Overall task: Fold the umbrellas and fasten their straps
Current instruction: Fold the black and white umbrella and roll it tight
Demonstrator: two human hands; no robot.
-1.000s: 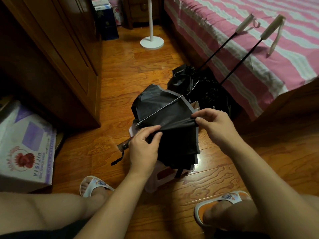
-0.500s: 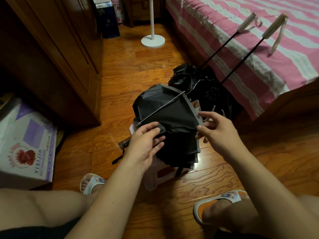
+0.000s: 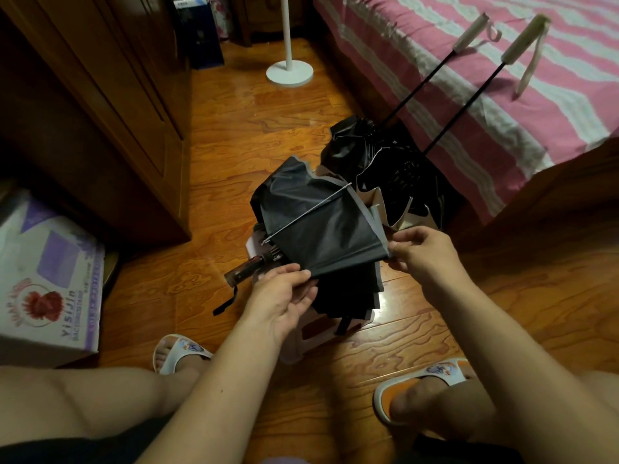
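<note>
A black folding umbrella (image 3: 318, 226) with a grey-edged canopy lies across a small white stool (image 3: 321, 333) in front of me. Its dark handle (image 3: 244, 271) points left, with a black strap (image 3: 227, 301) dangling from it. One metal rib stands out across the top panel. My left hand (image 3: 284, 296) pinches a fold of the canopy near the handle end. My right hand (image 3: 422, 252) pinches the same fold at its grey outer edge, so the cloth is stretched between them. Two more black umbrellas (image 3: 395, 169) lie collapsed behind, their cream handles (image 3: 472, 31) resting on the bed.
A bed with a pink striped cover (image 3: 502, 95) fills the right. A wooden wardrobe (image 3: 100, 112) stands left, with a cardboard box (image 3: 47, 283) beside it. A white round stand base (image 3: 289, 73) sits on the wooden floor behind. My slippered feet flank the stool.
Both hands let go of one canopy fold, shifted, and now pinch a new fold, pulled taut between them. My right hand has moved out to the grey edge.
</note>
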